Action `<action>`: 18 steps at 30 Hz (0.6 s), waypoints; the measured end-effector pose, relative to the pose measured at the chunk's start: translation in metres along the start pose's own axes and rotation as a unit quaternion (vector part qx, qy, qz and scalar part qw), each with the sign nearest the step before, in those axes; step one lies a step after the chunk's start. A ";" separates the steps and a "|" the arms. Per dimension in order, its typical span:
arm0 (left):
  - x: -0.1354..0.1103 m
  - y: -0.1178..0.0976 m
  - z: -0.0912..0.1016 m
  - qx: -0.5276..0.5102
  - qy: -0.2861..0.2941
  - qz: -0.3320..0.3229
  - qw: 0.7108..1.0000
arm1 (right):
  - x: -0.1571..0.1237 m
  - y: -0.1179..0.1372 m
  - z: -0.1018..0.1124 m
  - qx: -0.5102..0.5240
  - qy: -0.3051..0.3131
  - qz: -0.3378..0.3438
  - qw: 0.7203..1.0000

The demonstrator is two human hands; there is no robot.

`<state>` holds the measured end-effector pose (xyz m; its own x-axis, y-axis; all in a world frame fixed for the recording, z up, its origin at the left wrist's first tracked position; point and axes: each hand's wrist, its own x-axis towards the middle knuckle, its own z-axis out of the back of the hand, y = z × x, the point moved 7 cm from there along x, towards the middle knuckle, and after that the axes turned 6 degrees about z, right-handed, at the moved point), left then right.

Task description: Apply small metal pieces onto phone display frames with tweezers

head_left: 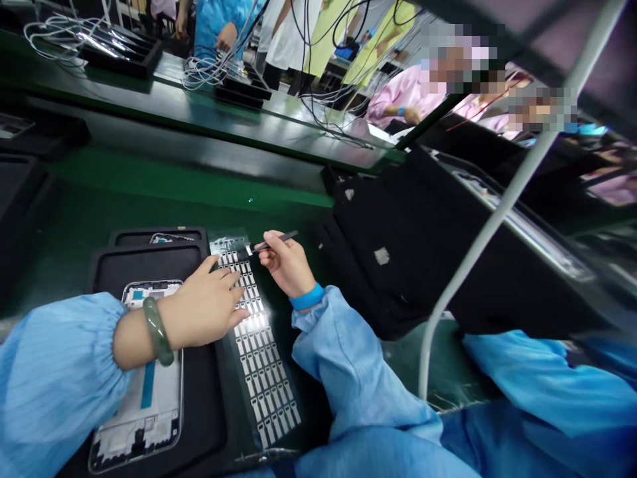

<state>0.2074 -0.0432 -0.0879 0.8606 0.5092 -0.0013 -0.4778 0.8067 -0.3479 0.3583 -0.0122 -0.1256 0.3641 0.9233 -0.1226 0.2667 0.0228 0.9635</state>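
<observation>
My left hand (212, 302) lies flat with its fingers spread over a clear sheet of small silver-white adhesive pieces (266, 378), set in rows. In my right hand (289, 265) is a pair of dark tweezers (288, 236), pinched between thumb and fingers. At the tweezers' tip, by the sheet's far end, shows a small white piece (249, 250); whether it is free of the sheet I cannot tell. Under my left forearm, a silver phone frame (162, 398) with a teal strip rests in a black tray (204, 398). My wrist partly hides it.
Behind that tray, another black tray (144, 235) shows part of a second frame. Stacked black trays (368, 245) stand to the right, past a slanting white pipe (468, 252). A raised shelf (209, 116) with cable bundles (67, 40) runs across the back. A co-worker's blue sleeve (542, 378) is at right.
</observation>
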 end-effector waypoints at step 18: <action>-0.083 0.063 0.051 -0.361 0.022 0.202 0.910 | -0.067 0.035 -0.121 -0.053 0.233 0.067 0.969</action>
<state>0.0970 -0.0195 -0.0621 0.6538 0.6954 -0.2983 -0.5303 0.1399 -0.8362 0.2355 -0.0272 -0.0548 -0.0608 0.9929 0.1027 0.1424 -0.0932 0.9854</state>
